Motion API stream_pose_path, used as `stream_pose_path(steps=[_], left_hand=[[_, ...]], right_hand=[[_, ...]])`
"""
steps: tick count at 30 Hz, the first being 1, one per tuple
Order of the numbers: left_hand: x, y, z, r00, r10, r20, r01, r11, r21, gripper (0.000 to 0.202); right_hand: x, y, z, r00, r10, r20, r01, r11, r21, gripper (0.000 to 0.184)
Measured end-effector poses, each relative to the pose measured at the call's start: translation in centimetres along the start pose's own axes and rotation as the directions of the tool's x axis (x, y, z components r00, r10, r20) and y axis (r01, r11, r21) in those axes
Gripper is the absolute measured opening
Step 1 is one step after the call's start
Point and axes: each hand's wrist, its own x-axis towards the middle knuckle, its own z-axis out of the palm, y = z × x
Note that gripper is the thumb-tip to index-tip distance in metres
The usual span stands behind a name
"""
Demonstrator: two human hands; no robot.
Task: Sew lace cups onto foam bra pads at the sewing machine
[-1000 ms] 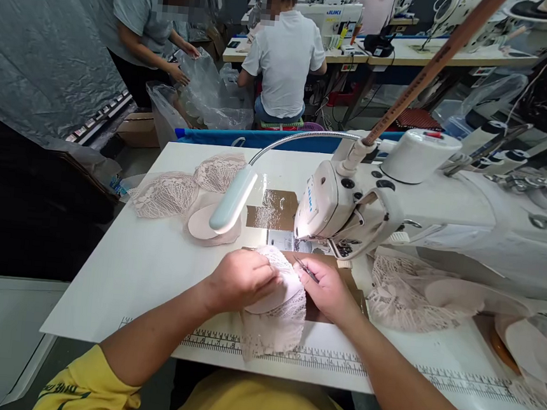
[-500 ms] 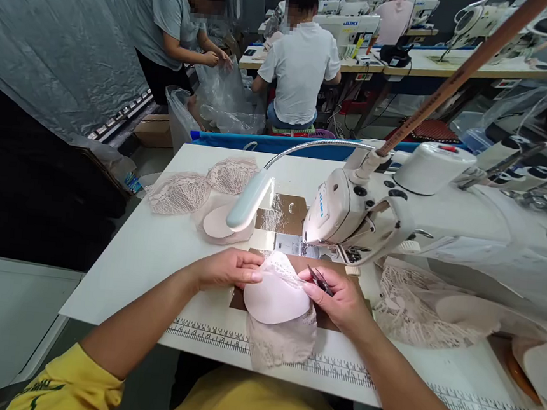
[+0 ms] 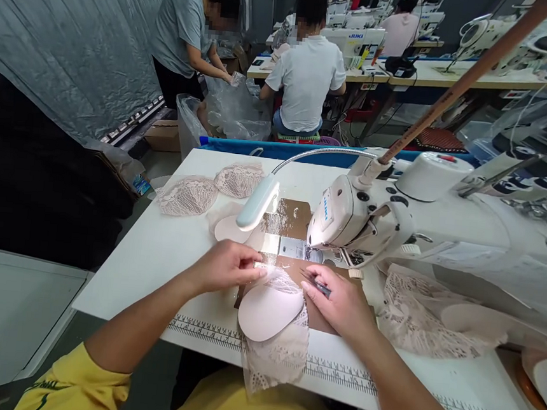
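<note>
A pale pink bra cup (image 3: 270,313) with lace and sheer mesh lies on the table just in front of the sewing machine (image 3: 344,217), its mesh draping over the front edge. My left hand (image 3: 230,266) pinches the lace at its upper left, fingers closed. Dark thread snips (image 3: 318,285) sit in my right hand (image 3: 337,295), which is closed around them beside the cup's right edge. The snips' tips point left, toward the lace. Whether my right fingertips touch the lace, I cannot tell.
Lace cups (image 3: 189,196) and a padded cup (image 3: 232,228) lie at the back left under the lamp (image 3: 258,202). More lace pieces (image 3: 429,314) rest right of the machine. A printed ruler (image 3: 335,371) runs along the front edge. Co-workers (image 3: 306,83) are beyond the table.
The bra cup has come slightly toward me and turned, and my right fingers have left its lace edge. My left hand still pinches the lace. The whole view has shifted a little.
</note>
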Motion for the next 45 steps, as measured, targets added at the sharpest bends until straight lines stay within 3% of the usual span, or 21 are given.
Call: stream_pose_path(steps=[2, 5, 7, 9, 10, 13, 15, 18, 20, 22, 24, 26, 28, 31, 34, 36, 41, 45], left_hand=[[0.4, 0.7, -1.7, 0.981, 0.052, -0.189, -0.015, 0.981, 0.193, 0.029], [2.8, 0.8, -3.5, 0.926, 0.094, -0.366, 0.038, 0.940, 0.338, 0.032], [4.9, 0.1, -4.2, 0.941, 0.040, -0.336, 0.084, 0.935, 0.345, 0.042], [6.4, -0.8, -4.5, 0.959, -0.033, -0.283, 0.126, 0.939, 0.319, 0.044], [6.7, -1.3, -4.5, 0.962, -0.059, -0.267, 0.141, 0.943, 0.300, 0.040], [6.3, -2.5, -4.3, 0.964, -0.095, -0.248, 0.154, 0.960, 0.234, 0.027], [5.4, -3.1, -4.1, 0.971, -0.105, -0.216, 0.139, 0.980, 0.144, 0.029], [4.3, -3.6, -3.7, 0.989, -0.101, -0.106, 0.090, 0.991, -0.098, 0.034], [4.0, -3.6, -3.4, 0.996, -0.090, -0.022, 0.082, 0.967, -0.241, 0.034], [3.8, -3.6, -3.1, 0.996, -0.082, 0.042, 0.091, 0.946, -0.311, 0.032], [3.6, -3.4, -2.8, 0.992, -0.076, 0.098, 0.106, 0.927, -0.360, 0.031], [3.5, -3.3, -2.6, 0.988, -0.072, 0.139, 0.121, 0.915, -0.385, 0.032], [3.4, -3.3, -2.7, 0.985, -0.069, 0.156, 0.124, 0.918, -0.377, 0.031], [3.3, -3.4, -3.3, 0.969, -0.044, 0.242, 0.120, 0.942, -0.312, 0.028], [3.2, -3.6, -4.0, 0.935, -0.032, 0.353, 0.112, 0.972, -0.209, 0.022], [3.1, -3.5, -4.1, 0.941, -0.044, 0.335, 0.102, 0.982, -0.159, 0.020], [3.0, -2.6, -2.8, 0.970, -0.005, 0.244, 0.055, 0.979, -0.196, 0.024], [3.1, -2.1, -1.4, 0.972, 0.077, 0.221, -0.025, 0.973, -0.229, 0.025]], right_hand=[[-0.3, -0.6, 0.3, 0.991, -0.122, -0.063, 0.120, 0.992, -0.043, 0.021], [-0.7, -2.3, 1.4, 0.912, -0.398, 0.095, 0.404, 0.913, -0.053, 0.029], [-0.9, -3.3, 2.0, 0.824, -0.503, 0.261, 0.531, 0.846, -0.048, 0.033], [-1.1, -3.7, 2.0, 0.780, -0.500, 0.377, 0.558, 0.828, -0.057, 0.032], [-1.2, -3.6, 1.7, 0.791, -0.458, 0.406, 0.529, 0.845, -0.076, 0.029], [-1.5, -2.6, -0.3, 0.888, -0.234, 0.396, 0.327, 0.926, -0.186, 0.022], [-1.4, -2.1, -1.6, 0.917, -0.132, 0.377, 0.212, 0.961, -0.178, 0.020], [-0.4, -2.3, -2.1, 0.954, -0.071, 0.291, 0.070, 0.997, 0.016, 0.017], [0.9, -2.8, -1.2, 0.981, -0.016, 0.193, -0.015, 0.988, 0.155, 0.019], [2.3, -3.4, 0.3, 0.989, 0.023, 0.145, -0.060, 0.965, 0.256, 0.033], [3.5, -4.0, 1.7, 0.987, 0.013, 0.157, -0.063, 0.946, 0.317, 0.037], [4.2, -4.4, 2.7, 0.983, -0.022, 0.184, -0.045, 0.935, 0.351, 0.024], [4.3, -4.6, 3.1, 0.979, -0.052, 0.195, -0.028, 0.923, 0.383, 0.022], [3.7, -4.4, 2.8, 0.977, -0.037, 0.208, -0.048, 0.920, 0.389, 0.025], [3.3, -3.7, 1.9, 0.943, -0.029, 0.333, -0.071, 0.956, 0.284, 0.032], [3.3, -3.4, 1.5, 0.923, -0.042, 0.382, -0.050, 0.972, 0.228, 0.032], [3.9, -3.5, 2.0, 0.992, -0.011, 0.126, -0.029, 0.951, 0.308, 0.022], [3.9, -4.0, 2.9, 0.991, -0.060, 0.120, 0.011, 0.929, 0.369, 0.016]])
